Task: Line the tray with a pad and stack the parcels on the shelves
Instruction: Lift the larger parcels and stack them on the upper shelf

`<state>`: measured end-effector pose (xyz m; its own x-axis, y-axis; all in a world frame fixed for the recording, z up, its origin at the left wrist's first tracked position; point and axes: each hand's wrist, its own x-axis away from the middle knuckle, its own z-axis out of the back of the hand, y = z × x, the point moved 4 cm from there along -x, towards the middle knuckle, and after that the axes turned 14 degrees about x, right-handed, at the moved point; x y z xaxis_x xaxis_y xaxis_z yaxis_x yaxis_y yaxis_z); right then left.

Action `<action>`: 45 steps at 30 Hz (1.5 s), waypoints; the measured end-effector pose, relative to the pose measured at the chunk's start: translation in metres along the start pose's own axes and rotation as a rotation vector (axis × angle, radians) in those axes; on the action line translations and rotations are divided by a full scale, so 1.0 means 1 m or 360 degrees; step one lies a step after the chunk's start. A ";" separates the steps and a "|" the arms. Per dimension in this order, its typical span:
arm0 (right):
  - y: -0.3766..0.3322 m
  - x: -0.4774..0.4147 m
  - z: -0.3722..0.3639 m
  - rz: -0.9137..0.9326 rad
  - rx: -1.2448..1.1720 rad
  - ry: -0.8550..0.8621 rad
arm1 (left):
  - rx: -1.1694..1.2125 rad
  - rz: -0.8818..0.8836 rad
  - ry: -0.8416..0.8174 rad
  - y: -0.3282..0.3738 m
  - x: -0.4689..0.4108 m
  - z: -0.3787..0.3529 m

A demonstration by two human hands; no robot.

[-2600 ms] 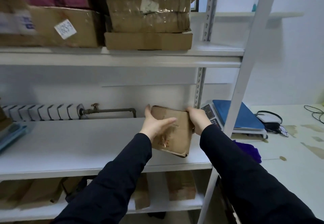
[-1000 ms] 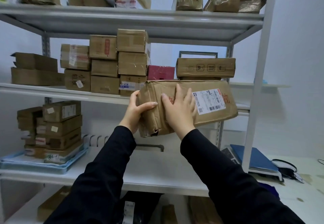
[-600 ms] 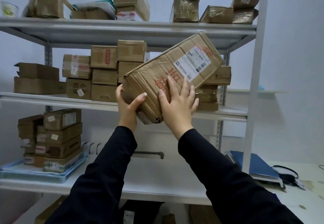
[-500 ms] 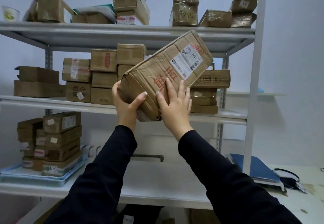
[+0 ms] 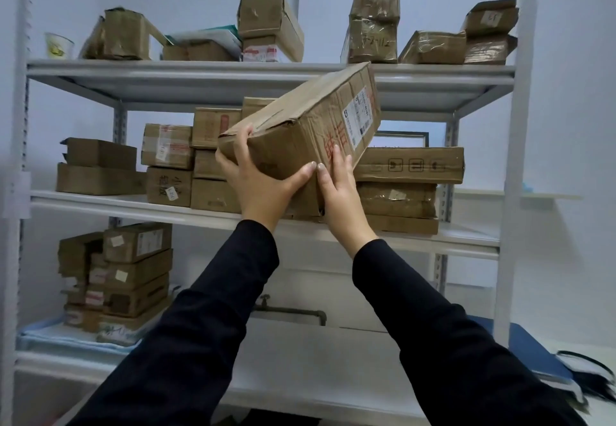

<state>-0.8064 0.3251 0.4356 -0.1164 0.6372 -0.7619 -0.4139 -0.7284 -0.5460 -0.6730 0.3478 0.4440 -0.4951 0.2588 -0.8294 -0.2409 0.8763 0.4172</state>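
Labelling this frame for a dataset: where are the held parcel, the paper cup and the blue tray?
held parcel (image 5: 300, 145), head view, long side face.
paper cup (image 5: 59, 44), head view, printed side wall.
blue tray (image 5: 50, 343), head view, front rim.

The held parcel (image 5: 300, 132) bears large red characters and a white shipping label (image 5: 361, 115), its print too small to read. A long carton (image 5: 410, 163) at the middle shelf's (image 5: 100, 200) right end shows handling symbols.

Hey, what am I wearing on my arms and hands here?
The left sleeve and right sleeve are long, plain and black, reaching the wrists. The left hand and right hand are bare: no gloves, rings or watch visible.
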 end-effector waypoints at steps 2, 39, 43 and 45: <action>0.001 -0.009 0.000 0.0017 -0.0044 -0.0003 | -0.0037 0.0017 0.0004 -0.003 -0.007 -0.005; 0.083 -0.137 -0.026 0.0038 -0.0328 0.0448 | -0.0684 -0.0187 -0.0078 -0.059 -0.086 -0.095; 0.090 -0.142 -0.026 -0.0097 -0.0414 0.0450 | -0.0572 -0.0119 -0.0181 -0.071 -0.090 -0.098; 0.094 -0.147 -0.020 -0.0170 -0.0507 0.0475 | -0.0329 -0.0066 -0.0162 -0.077 -0.090 -0.096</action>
<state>-0.8100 0.1583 0.4896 0.1968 0.6465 -0.7371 -0.1054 -0.7335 -0.6715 -0.6899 0.2177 0.5216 -0.3969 0.2729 -0.8764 -0.4306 0.7878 0.4403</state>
